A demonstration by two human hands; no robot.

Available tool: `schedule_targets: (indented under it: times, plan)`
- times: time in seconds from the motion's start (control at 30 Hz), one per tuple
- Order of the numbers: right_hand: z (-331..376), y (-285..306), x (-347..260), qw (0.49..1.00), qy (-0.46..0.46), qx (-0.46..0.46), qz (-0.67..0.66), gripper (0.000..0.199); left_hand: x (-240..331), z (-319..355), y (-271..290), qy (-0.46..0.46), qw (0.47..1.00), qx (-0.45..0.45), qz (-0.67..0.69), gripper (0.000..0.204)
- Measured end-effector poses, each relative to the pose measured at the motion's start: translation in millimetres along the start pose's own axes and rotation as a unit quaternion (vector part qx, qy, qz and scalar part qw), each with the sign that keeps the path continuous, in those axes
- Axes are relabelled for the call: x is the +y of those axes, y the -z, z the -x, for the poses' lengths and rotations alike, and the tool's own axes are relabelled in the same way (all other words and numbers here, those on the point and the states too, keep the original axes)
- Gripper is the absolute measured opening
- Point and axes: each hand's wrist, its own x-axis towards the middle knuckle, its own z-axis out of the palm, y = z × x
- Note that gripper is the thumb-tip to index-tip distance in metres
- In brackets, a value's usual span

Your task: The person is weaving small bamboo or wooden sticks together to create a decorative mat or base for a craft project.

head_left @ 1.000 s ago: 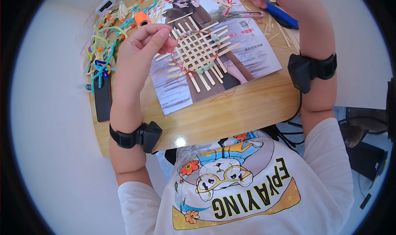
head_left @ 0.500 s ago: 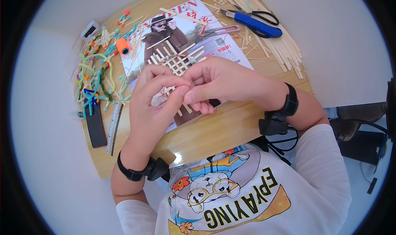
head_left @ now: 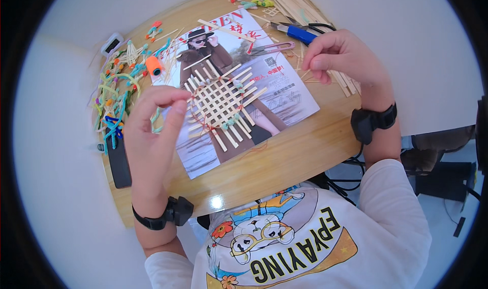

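Note:
A lattice of pale wooden strips [head_left: 217,103], woven crosswise, lies on a magazine [head_left: 300,98]. Thin reddish thread loops round it, with bits of pale green fuzzy stem at its rim. My left hand [head_left: 155,124] is at the lattice's left side, thumb and forefinger pinched close together. Raised to the upper right, by the magazine's edge, my right hand [head_left: 348,58] also has its fingertips pinched. Whatever either pinch holds is too fine to make out.
Blue-handled pliers [head_left: 300,34], scissors [head_left: 317,27] and pink thread snips [head_left: 277,47] lie beyond the magazine. Long wooden strips [head_left: 290,7] are heaped at the far right. Coloured fuzzy stems [head_left: 119,86], an orange thread spool [head_left: 153,65] and a dark bar [head_left: 119,164] are on the left.
My hands have parted from their meeting point over the lattice, the left one leftward, the right one up and right. The lattice now shows almost whole; my left hand now hides the ruler.

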Motion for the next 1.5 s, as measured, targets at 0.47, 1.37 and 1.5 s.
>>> schedule_targets:
  times: [0.47,1.37,1.5]
  plan:
    - [-11.4,-102.8,33.4,0.902,0.229,-0.029,0.363,0.017,-72.4,-20.4,0.6,0.139,0.984,-0.039,-0.103,0.02]
    - [-6.0,-72.2,38.0,0.93,0.178,0.11,0.302,0.009,-52.7,0.4,-10.1,-0.005,0.94,-0.229,-0.253,0.015]
    - [-7.7,-66.5,48.9,0.948,0.175,0.123,0.235,0.012,-59.4,-1.9,-10.7,0.001,0.963,-0.201,-0.179,0.013]
